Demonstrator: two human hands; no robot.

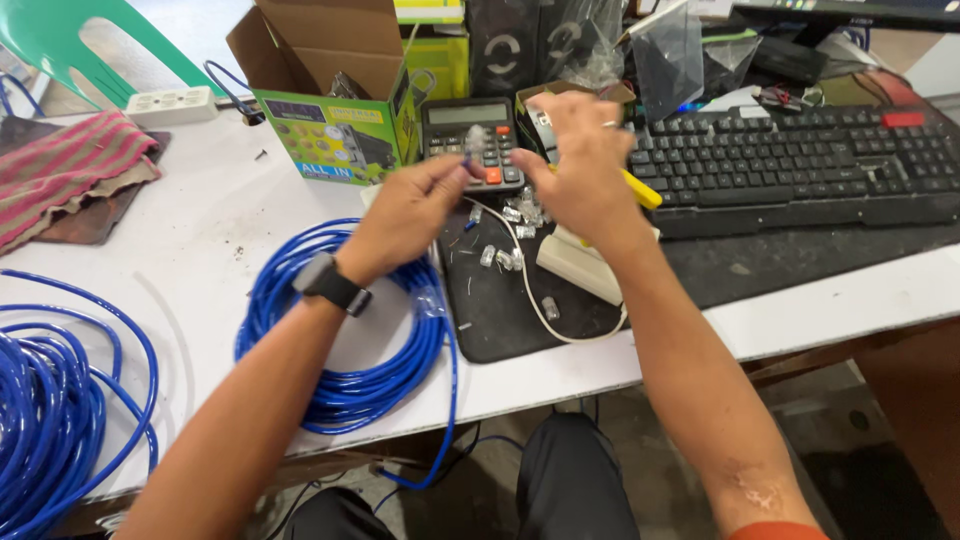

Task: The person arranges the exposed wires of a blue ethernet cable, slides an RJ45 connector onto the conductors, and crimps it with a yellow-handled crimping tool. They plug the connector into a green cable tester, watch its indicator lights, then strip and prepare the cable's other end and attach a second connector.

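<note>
My left hand (410, 205) pinches the end of a blue network cable with a small clear plug (472, 150) raised over the table. My right hand (580, 165) is beside it, fingers curled around a yellow-handled tool (640, 190) that pokes out toward the right. Below my left wrist, which wears a black watch, lies a coil of blue cable (345, 335). Several clear plugs (505, 235) are scattered on a black mat (500, 310) under my hands.
A calculator (470, 140) and an open green box (335, 110) stand behind my hands. A black keyboard (800, 165) lies at the right. A second blue cable coil (50, 420) is at the left edge, near a striped cloth (70, 170) and a white power strip (172, 104).
</note>
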